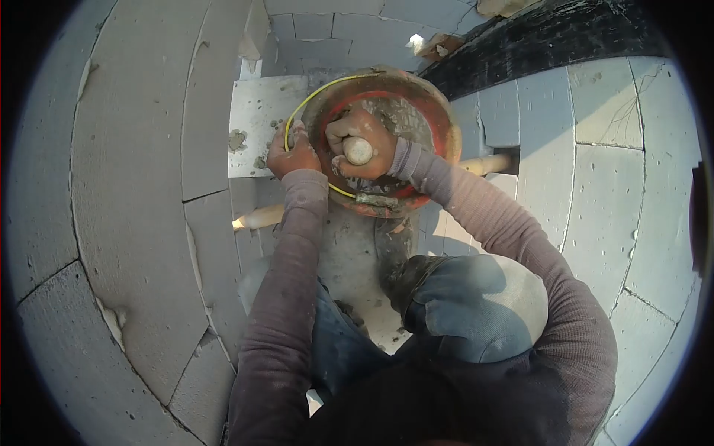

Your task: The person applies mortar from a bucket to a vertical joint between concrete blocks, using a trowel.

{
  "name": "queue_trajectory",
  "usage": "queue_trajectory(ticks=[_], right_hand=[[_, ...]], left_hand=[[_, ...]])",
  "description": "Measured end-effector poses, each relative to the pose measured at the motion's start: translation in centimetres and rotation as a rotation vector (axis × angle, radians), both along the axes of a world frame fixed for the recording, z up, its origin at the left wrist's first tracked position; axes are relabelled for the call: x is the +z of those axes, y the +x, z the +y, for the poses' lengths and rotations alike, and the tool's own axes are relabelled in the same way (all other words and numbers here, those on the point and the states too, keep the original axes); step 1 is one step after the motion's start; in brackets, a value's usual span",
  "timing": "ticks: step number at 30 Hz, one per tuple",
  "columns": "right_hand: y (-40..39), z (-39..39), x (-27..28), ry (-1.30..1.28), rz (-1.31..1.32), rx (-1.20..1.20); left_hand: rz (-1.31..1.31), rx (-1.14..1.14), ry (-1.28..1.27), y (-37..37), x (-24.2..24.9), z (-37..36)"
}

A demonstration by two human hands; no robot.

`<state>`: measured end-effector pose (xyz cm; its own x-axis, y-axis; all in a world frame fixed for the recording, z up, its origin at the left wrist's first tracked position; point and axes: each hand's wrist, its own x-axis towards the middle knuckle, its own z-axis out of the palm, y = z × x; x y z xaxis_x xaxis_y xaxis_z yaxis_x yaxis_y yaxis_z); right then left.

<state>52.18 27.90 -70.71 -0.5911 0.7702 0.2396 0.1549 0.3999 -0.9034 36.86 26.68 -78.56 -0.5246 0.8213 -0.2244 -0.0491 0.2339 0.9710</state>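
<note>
A round mortar-stained bucket with a reddish inner wall stands in front of me, with wet grey residue inside. Its yellow wire handle lies along the left rim, ending near a worn grip piece at the lower edge. My left hand is closed round this wire beside the rim. Over the bucket's opening, my right hand is wrapped round a tool handle whose pale round end points up at me. The tool's working end is hidden below my fist.
Pale block walls rise on the left and right. A wooden pole shows on both sides of the bucket. A stained whitish board lies to its left, and a dark beam crosses the upper right. My knees are close below.
</note>
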Motion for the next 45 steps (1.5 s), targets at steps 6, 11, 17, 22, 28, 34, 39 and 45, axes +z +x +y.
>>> queue_trajectory(ticks=[6,11,17,22,28,34,39,45], right_hand=[[3.4,-6.1,2.7,0.028,0.054,-0.098],[6.0,-9.1,4.9,-0.031,0.111,-0.214],[6.5,-9.0,11.0,-0.023,0.328,-0.527],[7.8,-2.0,7.2,0.266,0.119,-0.765],[7.7,1.5,-0.9,-0.097,0.265,-1.369],[7.0,-5.8,0.8,-0.111,0.556,-1.268],[5.4,-11.2,3.9,-0.093,0.335,-1.12],[6.2,-12.3,5.8,-0.018,0.396,-0.784]], left_hand=[[-0.007,0.05,-0.001,0.3,0.3,-0.3],[0.027,0.01,0.038,0.3,1.4,-0.2],[-0.079,-0.007,0.003,0.1,1.0,-0.3],[-0.071,-0.054,-0.053,0.2,2.6,-0.3],[-0.06,-0.045,-0.009,0.0,1.1,-0.5],[-0.067,-0.027,-0.047,0.1,2.0,-0.6],[-0.099,-0.06,-0.044,0.0,1.1,-0.5],[-0.12,-0.085,-0.041,-0.3,0.8,0.0]])
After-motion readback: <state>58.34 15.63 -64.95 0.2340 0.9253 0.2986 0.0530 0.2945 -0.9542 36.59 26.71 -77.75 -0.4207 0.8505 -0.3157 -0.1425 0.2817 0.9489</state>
